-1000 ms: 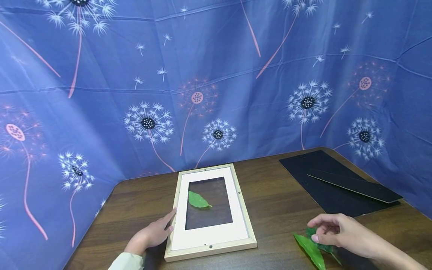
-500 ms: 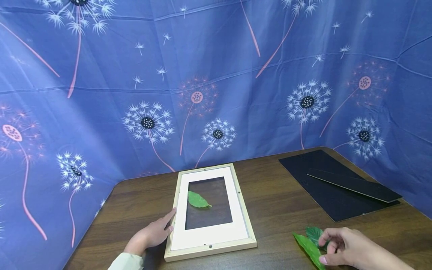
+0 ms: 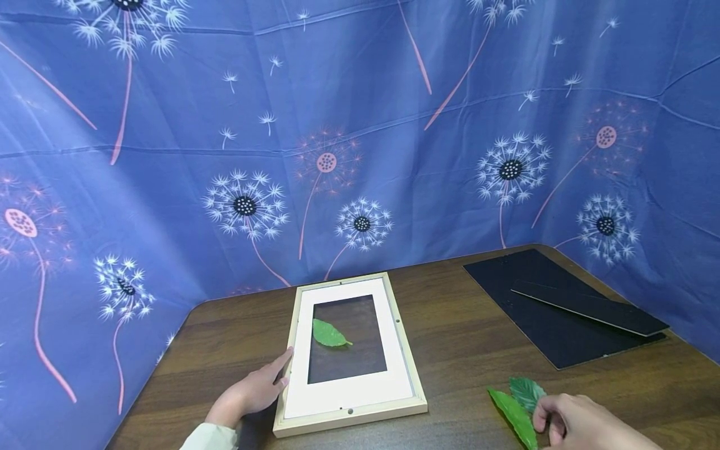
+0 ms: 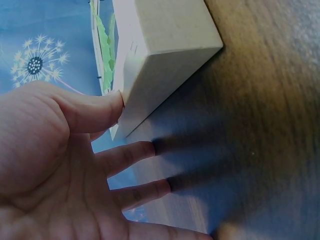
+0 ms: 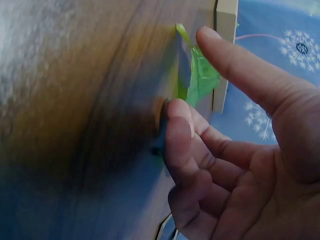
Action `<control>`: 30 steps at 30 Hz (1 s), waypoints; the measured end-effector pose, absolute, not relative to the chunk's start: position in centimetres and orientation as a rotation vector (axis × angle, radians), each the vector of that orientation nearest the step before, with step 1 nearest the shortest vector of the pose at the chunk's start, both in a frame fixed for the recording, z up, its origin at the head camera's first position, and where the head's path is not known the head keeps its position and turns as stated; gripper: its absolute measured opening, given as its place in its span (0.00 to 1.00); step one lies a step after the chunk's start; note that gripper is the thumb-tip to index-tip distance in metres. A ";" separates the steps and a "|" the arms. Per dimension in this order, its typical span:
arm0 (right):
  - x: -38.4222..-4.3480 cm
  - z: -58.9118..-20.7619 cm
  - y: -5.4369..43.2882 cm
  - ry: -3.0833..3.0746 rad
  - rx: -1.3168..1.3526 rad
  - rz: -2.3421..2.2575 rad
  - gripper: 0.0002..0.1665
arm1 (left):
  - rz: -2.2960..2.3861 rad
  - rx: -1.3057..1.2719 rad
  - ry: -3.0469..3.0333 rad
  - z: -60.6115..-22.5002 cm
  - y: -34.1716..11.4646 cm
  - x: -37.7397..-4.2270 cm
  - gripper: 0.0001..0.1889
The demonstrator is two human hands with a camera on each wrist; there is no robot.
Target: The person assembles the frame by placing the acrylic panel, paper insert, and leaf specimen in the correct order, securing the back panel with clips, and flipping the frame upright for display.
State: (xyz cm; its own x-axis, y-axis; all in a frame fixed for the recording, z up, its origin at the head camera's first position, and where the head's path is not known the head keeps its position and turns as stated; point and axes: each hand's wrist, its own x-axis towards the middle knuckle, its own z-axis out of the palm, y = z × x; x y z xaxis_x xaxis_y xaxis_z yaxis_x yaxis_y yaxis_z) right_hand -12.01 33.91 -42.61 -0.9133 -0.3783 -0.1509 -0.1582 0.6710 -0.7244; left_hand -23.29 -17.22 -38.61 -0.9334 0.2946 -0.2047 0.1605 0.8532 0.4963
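Observation:
A light wooden picture frame with a white mat lies on the table. One green leaf rests inside the mat's opening, at its left side. My left hand touches the frame's left edge; its thumb lies against the wood and the other fingers are spread straight. To the right of the frame lie a bright green leaf and a darker green leaf, side by side. Beside them is my right hand, fingers bent and thumb apart from them, with nothing visibly held.
At the back right of the brown table lies a black board. A black flap stands tilted up from it. Behind the table hangs a blue cloth printed with dandelions.
My right hand has drawn back toward the front edge and off the darker leaf, which now shows more fully. The left hand and the frame have not moved.

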 end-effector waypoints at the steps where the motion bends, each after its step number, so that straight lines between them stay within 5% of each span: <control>1: -12.1 -42.7 33.8 2.618 -0.425 -1.058 0.10 | 0.702 0.346 2.758 -38.6 -17.2 -23.3 0.29; 17: -13.0 -42.3 31.3 2.742 -0.052 -0.888 0.18 | 0.709 0.354 2.765 -38.5 -17.2 -23.3 0.29; 30: -13.4 -42.3 31.6 2.694 -0.368 -0.998 0.12 | 0.724 0.353 2.775 -38.4 -17.2 -23.0 0.29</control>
State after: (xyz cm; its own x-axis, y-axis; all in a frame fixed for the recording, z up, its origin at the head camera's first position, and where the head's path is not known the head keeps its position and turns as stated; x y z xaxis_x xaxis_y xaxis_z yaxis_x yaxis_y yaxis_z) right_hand -13.43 31.62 -42.28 -0.9383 -0.3164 -0.1394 -0.1493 0.7344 -0.6621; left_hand -23.04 -17.17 -38.45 -0.9390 0.2933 -0.1796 0.1681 0.8470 0.5043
